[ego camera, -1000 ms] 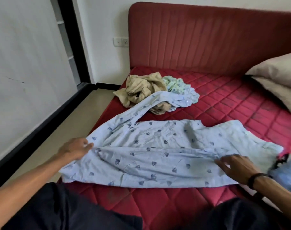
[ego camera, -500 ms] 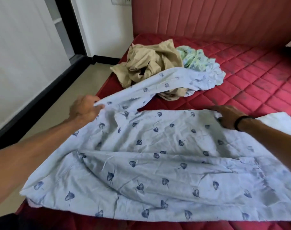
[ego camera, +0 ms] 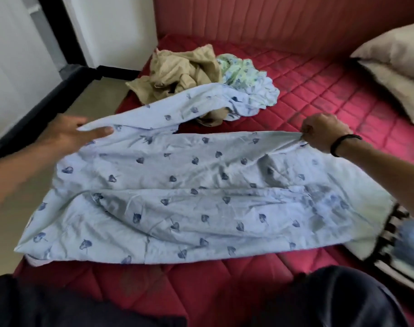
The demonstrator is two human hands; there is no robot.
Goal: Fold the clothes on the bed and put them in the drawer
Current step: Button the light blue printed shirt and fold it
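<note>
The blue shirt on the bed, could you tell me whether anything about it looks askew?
Yes: one sleeve of the blue shirt trails away over the beige garment instead of lying flat.

Both hands (ego camera: 70, 133) (ego camera: 324, 132) pinching, outstretched

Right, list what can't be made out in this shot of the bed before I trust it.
- Drawer: none shows in the head view, so where the clothes go is unknown.
- Beige garment and green printed garment: crumpled, and the blue shirt's sleeve covers part of them; their type is unclear.
- Striped item at the right edge: blurred and cut off.
- Left hand: only the thumb shows on top, the fingers lie under the cloth.
- Right hand: pinches the shirt's edge; fingertips hidden in it.
</note>
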